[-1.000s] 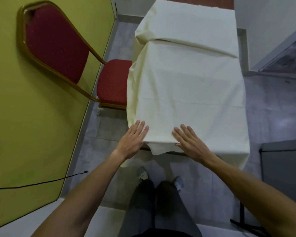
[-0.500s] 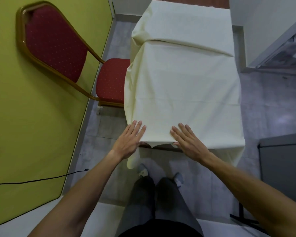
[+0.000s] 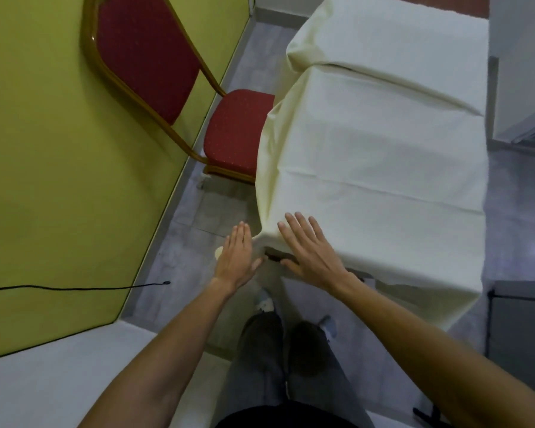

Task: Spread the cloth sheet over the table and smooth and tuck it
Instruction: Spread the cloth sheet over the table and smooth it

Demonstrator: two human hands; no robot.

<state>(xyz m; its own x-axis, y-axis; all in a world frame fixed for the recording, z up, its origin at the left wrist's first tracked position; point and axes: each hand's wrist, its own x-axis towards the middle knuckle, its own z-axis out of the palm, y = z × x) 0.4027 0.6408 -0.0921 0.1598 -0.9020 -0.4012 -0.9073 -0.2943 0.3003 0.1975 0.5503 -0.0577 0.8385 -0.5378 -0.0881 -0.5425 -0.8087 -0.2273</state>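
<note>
Sheet: pale cream cloth sheet (image 3: 380, 168), spread over the long rectangular table (image 3: 274, 257); top fully covered, only a dark sliver of table edge exposed under the near left corner.
Drape: hangs over the left long side and over the near end; near right corner hangs lowest.
Folds: one raised ridge across the far part, running left to right; faint crease lines across the middle; near part lies flat.
Left hand (image 3: 237, 257): palm down, fingers (image 3: 240, 236) straight and held together; just off the near left corner, touching the cloth where it pulls to a point; a small bit of cream cloth visible beyond the hand's outer edge.
Right hand (image 3: 309, 251): flat on the sheet at the near left corner, fingers (image 3: 303, 225) slightly spread and extended, thumb at the table's near edge; nothing gripped.
Grasp: neither hand closed on the cloth; both open and pressing or brushing.
Chair: red upholstered chair with gold metal frame (image 3: 235, 134), beside the table's left side, seat partly behind the hanging cloth.
Wall: yellow-green wall (image 3: 59, 149) at left; thin black cable (image 3: 74, 287) along it.
Floor: grey tiled floor (image 3: 198, 236); person's dark-trousered legs (image 3: 291, 350) standing at the near end.
</note>
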